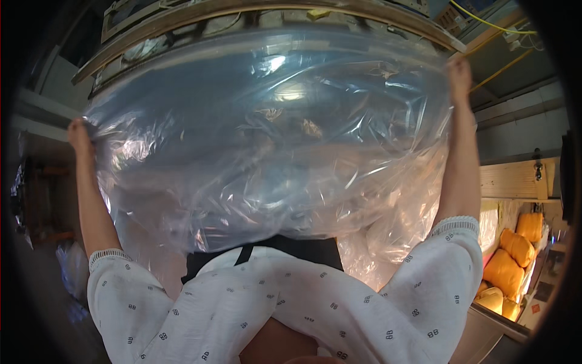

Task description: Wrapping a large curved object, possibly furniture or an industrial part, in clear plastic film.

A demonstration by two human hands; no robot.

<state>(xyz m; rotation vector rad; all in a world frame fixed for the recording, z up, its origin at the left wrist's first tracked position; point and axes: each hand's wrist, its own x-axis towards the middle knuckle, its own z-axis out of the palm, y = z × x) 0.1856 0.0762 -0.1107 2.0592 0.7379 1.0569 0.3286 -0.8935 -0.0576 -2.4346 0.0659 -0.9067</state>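
Observation:
A wide sheet of clear plastic film (pixel 285 133) spreads between my outstretched arms, creased and shiny, and its lower part hangs in front of my body. My left hand (pixel 79 133) grips its left edge, fingers closed round the film. At the upper right, my right hand (pixel 459 79) is closed on the opposite edge, higher than the left one. Whether the film is one layer or several, I cannot tell. What lies beneath it shows only as blurred dark and pinkish areas.
Beyond the film runs a long wooden bar (pixel 267 11) of a frame. A yellow cable (pixel 491 25) hangs at the upper right. On the right are a wooden board (pixel 515 181) and several orange bundles (pixel 504 270). A crumpled clear plastic bag (pixel 73 270) lies at the left.

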